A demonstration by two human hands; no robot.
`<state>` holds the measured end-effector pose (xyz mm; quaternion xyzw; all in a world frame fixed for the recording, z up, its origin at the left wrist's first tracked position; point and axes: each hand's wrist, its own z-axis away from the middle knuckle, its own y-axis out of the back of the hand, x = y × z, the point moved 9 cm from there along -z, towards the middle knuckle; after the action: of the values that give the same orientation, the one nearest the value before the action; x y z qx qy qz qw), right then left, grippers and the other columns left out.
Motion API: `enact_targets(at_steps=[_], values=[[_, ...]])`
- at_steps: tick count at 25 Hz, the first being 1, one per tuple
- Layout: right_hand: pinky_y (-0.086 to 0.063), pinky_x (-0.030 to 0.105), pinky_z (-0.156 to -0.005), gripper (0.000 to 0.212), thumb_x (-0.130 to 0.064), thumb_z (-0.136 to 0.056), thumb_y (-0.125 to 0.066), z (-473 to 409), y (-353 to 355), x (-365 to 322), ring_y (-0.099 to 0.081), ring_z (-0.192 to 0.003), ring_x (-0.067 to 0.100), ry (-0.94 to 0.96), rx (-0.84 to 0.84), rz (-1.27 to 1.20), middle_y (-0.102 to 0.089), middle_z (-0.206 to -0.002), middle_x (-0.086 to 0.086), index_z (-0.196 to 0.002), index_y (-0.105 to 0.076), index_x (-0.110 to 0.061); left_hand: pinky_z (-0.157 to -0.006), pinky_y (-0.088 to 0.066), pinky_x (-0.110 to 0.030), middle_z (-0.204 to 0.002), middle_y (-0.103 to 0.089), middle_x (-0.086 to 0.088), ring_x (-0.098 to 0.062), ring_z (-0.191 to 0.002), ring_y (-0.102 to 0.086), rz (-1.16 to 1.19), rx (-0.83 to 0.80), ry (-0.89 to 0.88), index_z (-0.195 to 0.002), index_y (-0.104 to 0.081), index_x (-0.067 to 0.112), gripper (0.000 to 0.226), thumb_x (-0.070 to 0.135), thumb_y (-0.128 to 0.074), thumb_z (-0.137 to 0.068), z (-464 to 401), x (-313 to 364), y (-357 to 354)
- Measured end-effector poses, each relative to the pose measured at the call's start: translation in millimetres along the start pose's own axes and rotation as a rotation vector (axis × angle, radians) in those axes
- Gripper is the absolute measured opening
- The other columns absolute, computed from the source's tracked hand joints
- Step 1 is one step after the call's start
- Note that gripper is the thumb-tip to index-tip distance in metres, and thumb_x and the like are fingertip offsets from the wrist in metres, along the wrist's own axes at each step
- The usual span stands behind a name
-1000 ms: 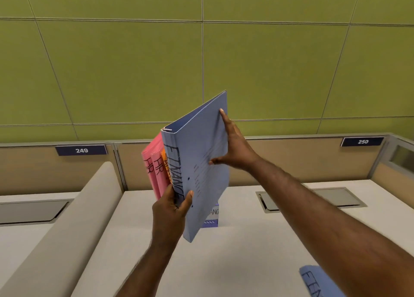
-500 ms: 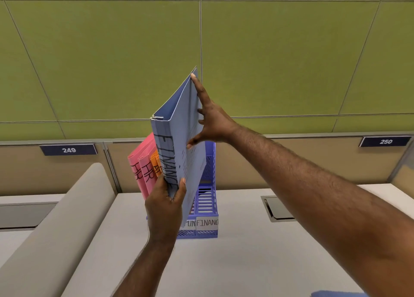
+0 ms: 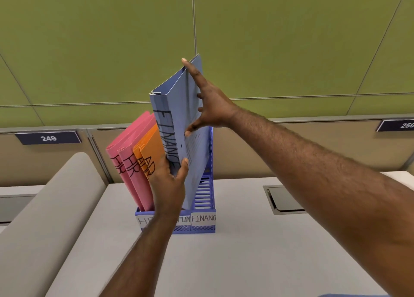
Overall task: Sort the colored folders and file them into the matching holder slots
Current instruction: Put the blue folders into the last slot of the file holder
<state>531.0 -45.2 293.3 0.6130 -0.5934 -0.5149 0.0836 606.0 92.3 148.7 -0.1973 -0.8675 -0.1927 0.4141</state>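
A blue folder (image 3: 179,122) marked FINANCE stands upright, its lower end inside the right slot of the blue slotted holder (image 3: 205,198). My left hand (image 3: 169,182) grips the folder's spine near the bottom. My right hand (image 3: 208,104) lies with spread fingers against the folder's right face, forefinger up at its top corner. Two pink folders (image 3: 131,158) marked HR lean in the left slot. Two orange folders (image 3: 151,153) sit in the middle slot. White labels on the holder's front read H.., ..MIN and FINANC; my left wrist hides part of them.
The holder stands on a pale grey desk (image 3: 224,263) against a beige partition with number plates 249 (image 3: 48,138) and 250. A metal cable hatch (image 3: 284,199) is set in the desk at right. A rounded grey divider (image 3: 44,218) runs along the left. A blue folder edge (image 3: 354,295) shows at the bottom.
The blue folder has turned more edge-on and sunk lower into the holder's right slot. Both hands went down with it, and the view has tilted down toward the holder.
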Motion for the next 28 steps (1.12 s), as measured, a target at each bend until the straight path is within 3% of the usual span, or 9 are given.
enact_targets(at_steps=[3, 6, 8, 12, 15, 17, 20, 23, 28], values=[[-0.039, 0.056, -0.108, 0.151, -0.029, -0.038, -0.098, -2, -13, 12, -0.017, -0.147, 0.032, 0.002, -0.011, -0.001, -0.006, -0.162, -0.006, -0.15, 0.002, -0.04, -0.076, -0.054, -0.019, -0.098, -0.061, 0.025, 0.02, -0.089, -0.057, 0.011, 0.008, 0.006, -0.114, -0.061, 0.018, 0.026, 0.026, -0.065, -0.089, -2, -10, -9], [-0.037, 0.058, -0.109, 0.151, -0.03, -0.038, -0.098, -4, -24, 19, -0.012, -0.149, 0.031, 0.016, -0.034, 0.003, -0.005, -0.162, -0.007, -0.151, 0.003, -0.04, -0.069, -0.05, -0.005, -0.096, -0.058, 0.029, 0.024, -0.089, -0.056, 0.026, 0.019, 0.015, -0.113, -0.061, 0.016, 0.025, 0.022, -0.065, -0.089, -1, -18, -17], [-0.036, 0.058, -0.11, 0.152, -0.031, -0.038, -0.099, -5, -28, 23, -0.01, -0.149, 0.03, 0.027, -0.039, -0.002, -0.006, -0.162, -0.005, -0.151, 0.002, -0.038, -0.068, -0.051, -0.006, -0.096, -0.059, 0.028, 0.023, -0.088, -0.057, 0.036, 0.017, 0.048, -0.112, -0.061, 0.016, 0.024, 0.023, -0.065, -0.089, -1, -25, -22], [-0.034, 0.06, -0.11, 0.152, -0.029, -0.039, -0.098, -4, -33, 33, -0.008, -0.149, 0.03, 0.02, -0.044, 0.001, -0.005, -0.163, -0.002, -0.152, 0.003, -0.035, -0.061, -0.051, -0.012, -0.084, -0.06, 0.025, 0.013, -0.077, -0.06, 0.033, 0.028, 0.077, -0.104, -0.061, 0.018, 0.018, 0.024, -0.066, -0.089, -3, -33, -30], [-0.034, 0.058, -0.111, 0.153, -0.03, -0.038, -0.098, -5, -32, 37, -0.008, -0.149, 0.03, 0.022, -0.047, -0.004, -0.003, -0.163, -0.002, -0.152, 0.003, -0.035, -0.055, -0.052, -0.029, -0.079, -0.064, 0.002, -0.011, -0.065, -0.057, -0.013, 0.034, 0.098, -0.093, -0.058, 0.017, 0.015, 0.027, -0.067, -0.088, -6, -35, -36], [-0.034, 0.059, -0.111, 0.153, -0.03, -0.038, -0.098, -5, -30, 42, -0.007, -0.149, 0.03, 0.014, -0.051, -0.004, -0.002, -0.163, -0.002, -0.151, 0.004, -0.036, -0.058, -0.055, -0.033, -0.082, -0.066, -0.007, -0.025, -0.07, -0.061, -0.028, 0.016, 0.106, -0.092, -0.057, 0.017, 0.015, 0.028, -0.067, -0.088, -6, -36, -42], [-0.034, 0.06, -0.11, 0.153, -0.028, -0.039, -0.098, -2, -33, 50, -0.006, -0.149, 0.031, -0.012, -0.073, -0.001, 0.0, -0.163, -0.003, -0.15, 0.006, -0.039, -0.062, -0.058, -0.039, -0.086, -0.067, -0.008, -0.027, -0.074, -0.064, -0.023, -0.016, 0.122, -0.097, -0.058, 0.016, 0.017, 0.028, -0.067, -0.088, -2, -39, -49], [-0.036, 0.061, -0.109, 0.152, -0.025, -0.04, -0.098, 4, -43, 59, -0.007, -0.149, 0.032, -0.038, -0.091, 0.014, -0.002, -0.163, -0.002, -0.149, 0.006, -0.042, -0.052, -0.049, -0.033, -0.076, -0.062, -0.012, -0.02, -0.059, -0.052, -0.06, -0.021, 0.145, -0.094, -0.056, 0.015, 0.018, 0.027, -0.067, -0.088, 5, -48, -54], [-0.038, 0.059, -0.108, 0.149, -0.023, -0.039, -0.098, 15, -66, 72, -0.005, -0.15, 0.029, -0.062, -0.116, -0.007, -0.004, -0.162, -0.002, -0.149, 0.001, -0.043, -0.049, -0.043, -0.034, -0.071, -0.059, -0.012, -0.024, -0.056, -0.048, -0.056, -0.033, 0.186, -0.094, -0.055, 0.016, 0.015, 0.024, -0.067, -0.088, 20, -69, -58]])
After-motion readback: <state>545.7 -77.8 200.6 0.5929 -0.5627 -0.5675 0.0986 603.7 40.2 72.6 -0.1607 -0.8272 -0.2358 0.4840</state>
